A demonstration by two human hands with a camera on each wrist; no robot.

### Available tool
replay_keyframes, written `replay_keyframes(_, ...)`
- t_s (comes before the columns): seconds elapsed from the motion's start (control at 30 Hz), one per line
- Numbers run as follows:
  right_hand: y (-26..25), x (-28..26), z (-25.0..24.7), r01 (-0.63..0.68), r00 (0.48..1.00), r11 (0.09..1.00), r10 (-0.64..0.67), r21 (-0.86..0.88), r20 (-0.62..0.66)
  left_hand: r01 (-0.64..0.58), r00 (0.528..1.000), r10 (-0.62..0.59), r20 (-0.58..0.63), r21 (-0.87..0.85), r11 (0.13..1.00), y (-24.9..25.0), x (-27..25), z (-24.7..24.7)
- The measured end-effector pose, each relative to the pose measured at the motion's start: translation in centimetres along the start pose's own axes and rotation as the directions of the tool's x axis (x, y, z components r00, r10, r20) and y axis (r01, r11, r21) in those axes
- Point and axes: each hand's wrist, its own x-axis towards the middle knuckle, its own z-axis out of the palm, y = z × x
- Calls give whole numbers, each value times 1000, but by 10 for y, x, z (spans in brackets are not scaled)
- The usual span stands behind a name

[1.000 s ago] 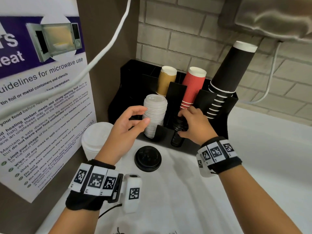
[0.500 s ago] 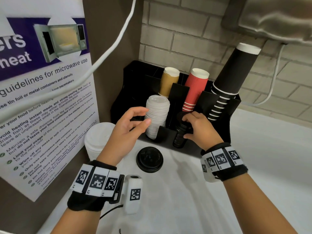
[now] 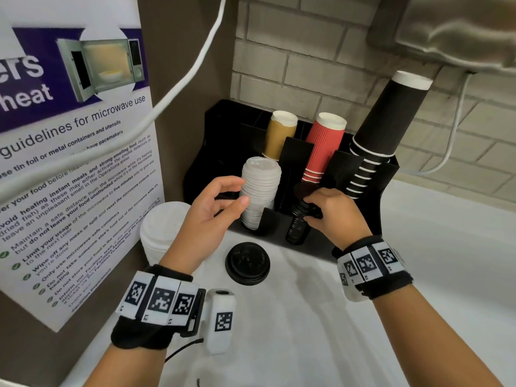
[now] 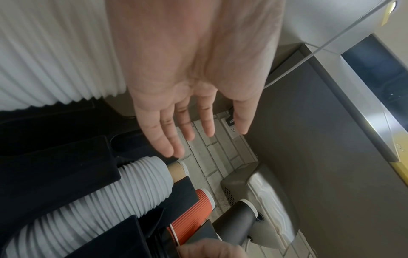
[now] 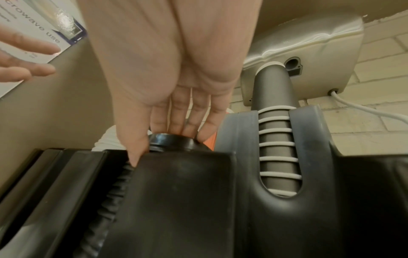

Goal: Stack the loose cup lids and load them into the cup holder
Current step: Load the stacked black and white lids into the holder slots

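A black cup holder stands against the brick wall. My right hand grips the top of a black lid stack standing in the holder's front middle slot. In the right wrist view my right hand pinches the top lids between thumb and fingers. My left hand hovers open beside the white lid stack in the front left slot, holding nothing; its fingers are straight. One loose black lid lies on the counter in front of the holder.
Brown cups, red cups and a tall leaning stack of black cups fill the back slots. A loose white lid stack stands by the poster at left. A white cable hangs across.
Almost nothing has moved. My right hand stays on the black lid stack and my left hand keeps hovering open beside the white stack.
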Motion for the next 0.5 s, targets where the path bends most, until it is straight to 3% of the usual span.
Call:
replay_keyframes(0.2, 3, -4, -2, -49, 999, 989, 49, 137, 1, 0, 1000, 0, -5, 2, 1000, 0, 0, 0)
replay_keyframes(0.3, -2, -5, -8, -70, 997, 997, 69, 12, 32, -2, 1000, 2, 2, 6, 1000, -1, 0, 0)
replay_keyframes(0.37, -14, -8, -8, 0, 993, 1000, 2, 16, -115, -4, 1000, 4, 0, 1, 1000, 0, 0, 0)
replay_keyframes(0.43, -33, -12, -3, 156, 972, 976, -124, 154, -200, -9, 1000, 9, -9, 3, 1000, 1, 1, 0)
replay_keyframes(0.5, -51, -15, 10, 220, 971, 921, -239, 321, 20, -13, 1000, 13, -10, 4, 1000, 0, 2, 0)
